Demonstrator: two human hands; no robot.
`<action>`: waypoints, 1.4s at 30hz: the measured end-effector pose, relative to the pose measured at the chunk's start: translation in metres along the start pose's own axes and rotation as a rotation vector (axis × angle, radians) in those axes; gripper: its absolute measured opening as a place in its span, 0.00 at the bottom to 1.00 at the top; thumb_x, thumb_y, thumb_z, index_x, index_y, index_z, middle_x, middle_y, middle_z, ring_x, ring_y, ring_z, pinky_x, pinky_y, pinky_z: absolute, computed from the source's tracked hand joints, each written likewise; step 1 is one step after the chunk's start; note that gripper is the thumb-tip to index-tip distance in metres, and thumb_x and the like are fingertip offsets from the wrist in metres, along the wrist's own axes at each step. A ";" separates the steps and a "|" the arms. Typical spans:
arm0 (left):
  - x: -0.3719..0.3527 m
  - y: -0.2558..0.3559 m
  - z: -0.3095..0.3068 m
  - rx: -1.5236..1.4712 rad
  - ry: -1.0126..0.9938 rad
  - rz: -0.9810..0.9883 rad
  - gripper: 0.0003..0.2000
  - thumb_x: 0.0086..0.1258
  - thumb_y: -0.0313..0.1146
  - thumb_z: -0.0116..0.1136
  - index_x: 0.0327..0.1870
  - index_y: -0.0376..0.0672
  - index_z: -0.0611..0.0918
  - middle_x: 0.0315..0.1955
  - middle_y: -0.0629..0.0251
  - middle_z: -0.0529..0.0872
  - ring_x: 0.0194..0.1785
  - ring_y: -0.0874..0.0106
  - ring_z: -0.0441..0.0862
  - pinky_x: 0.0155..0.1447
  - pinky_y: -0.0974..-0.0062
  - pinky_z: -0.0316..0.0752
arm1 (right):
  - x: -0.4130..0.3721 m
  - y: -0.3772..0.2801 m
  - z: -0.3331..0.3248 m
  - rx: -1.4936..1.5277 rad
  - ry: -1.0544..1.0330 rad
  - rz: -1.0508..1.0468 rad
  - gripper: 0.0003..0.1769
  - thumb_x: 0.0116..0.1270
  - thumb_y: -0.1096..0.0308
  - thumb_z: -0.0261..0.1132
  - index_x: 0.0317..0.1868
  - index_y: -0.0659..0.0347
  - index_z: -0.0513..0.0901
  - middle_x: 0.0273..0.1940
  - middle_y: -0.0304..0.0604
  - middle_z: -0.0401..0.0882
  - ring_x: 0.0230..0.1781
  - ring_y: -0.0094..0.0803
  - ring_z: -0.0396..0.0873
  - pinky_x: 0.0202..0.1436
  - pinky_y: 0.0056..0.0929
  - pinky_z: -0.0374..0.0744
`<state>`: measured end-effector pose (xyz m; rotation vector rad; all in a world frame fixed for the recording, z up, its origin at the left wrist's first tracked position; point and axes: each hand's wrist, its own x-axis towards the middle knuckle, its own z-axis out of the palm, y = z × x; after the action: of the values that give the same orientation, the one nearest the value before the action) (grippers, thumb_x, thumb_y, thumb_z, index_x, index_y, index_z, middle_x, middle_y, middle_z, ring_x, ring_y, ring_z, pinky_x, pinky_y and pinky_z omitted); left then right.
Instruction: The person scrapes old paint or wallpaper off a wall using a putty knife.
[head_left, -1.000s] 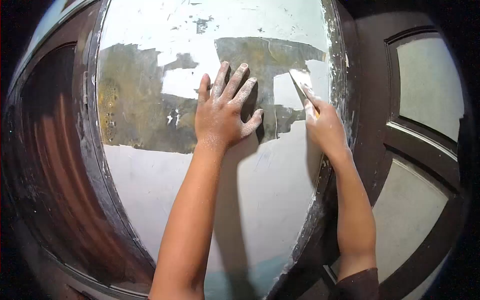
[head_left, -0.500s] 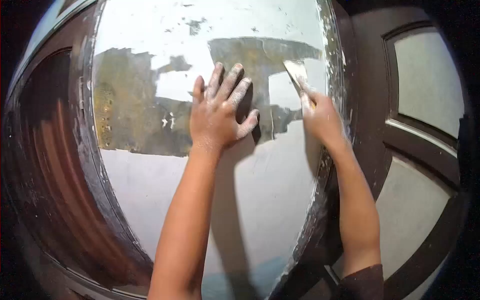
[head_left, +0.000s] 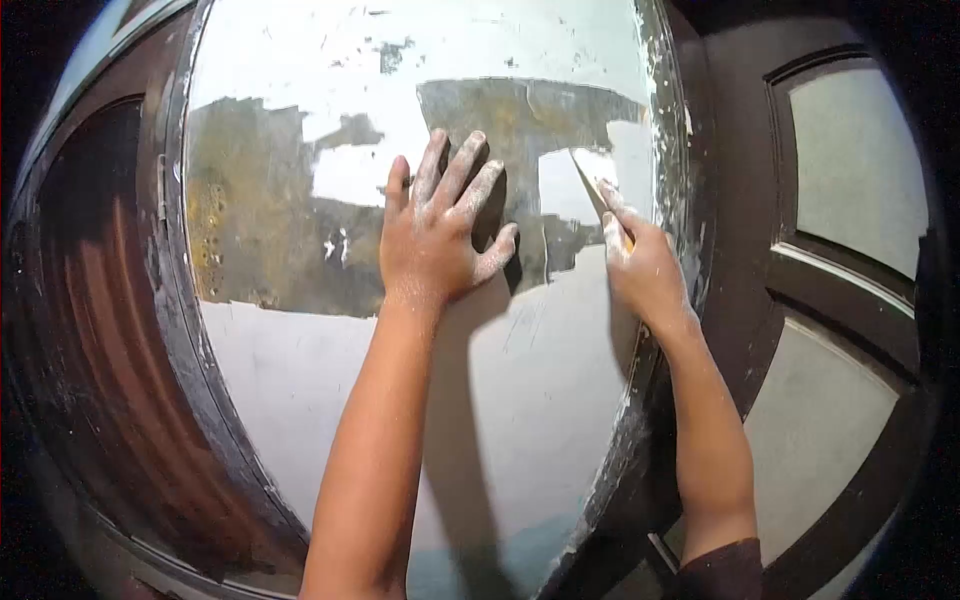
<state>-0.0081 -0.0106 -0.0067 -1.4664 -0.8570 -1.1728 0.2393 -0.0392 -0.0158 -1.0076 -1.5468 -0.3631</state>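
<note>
Left hand (head_left: 432,240) spread flat on middle of dark patch (head_left: 265,220); right hand (head_left: 645,265) grips putty knife (head_left: 593,174) near patch's right end, long axis slanting up-left.

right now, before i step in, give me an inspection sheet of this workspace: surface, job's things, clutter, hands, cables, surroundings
surface: upright white panel with a ragged grey-brown band across it, broken by white patches; small dark marks show near the top
job's things: flat-bladed scraper, blade at the white patch on the band's right side; firm contact cannot be told
clutter: nothing seen
left hand: open, fingers spread over the band, dusted white
right hand: closed around the scraper, fingers whitened
cables: nothing seen
surroundings: dark door with pale insets at right; reddish-brown wood at left
</note>
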 end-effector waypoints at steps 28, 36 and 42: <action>-0.001 0.002 -0.002 -0.010 -0.003 -0.009 0.33 0.64 0.59 0.68 0.72 0.63 0.83 0.82 0.76 0.70 0.87 0.62 0.59 0.89 0.50 0.44 | 0.038 0.016 0.008 0.024 0.046 -0.091 0.24 0.81 0.61 0.57 0.73 0.54 0.81 0.55 0.67 0.85 0.55 0.62 0.86 0.60 0.47 0.83; -0.001 0.002 -0.001 0.004 -0.017 -0.015 0.32 0.65 0.59 0.68 0.72 0.64 0.82 0.83 0.76 0.69 0.87 0.62 0.60 0.89 0.50 0.44 | 0.009 0.015 0.007 0.011 -0.019 0.001 0.26 0.80 0.63 0.56 0.76 0.47 0.78 0.64 0.61 0.83 0.63 0.59 0.83 0.68 0.47 0.79; -0.001 0.001 0.001 -0.028 0.010 -0.005 0.32 0.66 0.59 0.67 0.72 0.63 0.82 0.83 0.76 0.69 0.87 0.62 0.60 0.89 0.49 0.43 | 0.017 0.020 0.009 0.079 0.064 -0.145 0.25 0.81 0.63 0.57 0.75 0.51 0.79 0.62 0.64 0.83 0.61 0.61 0.84 0.65 0.46 0.81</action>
<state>-0.0075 -0.0098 -0.0080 -1.4802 -0.8406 -1.1992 0.2495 -0.0146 -0.0085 -0.8175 -1.5680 -0.4276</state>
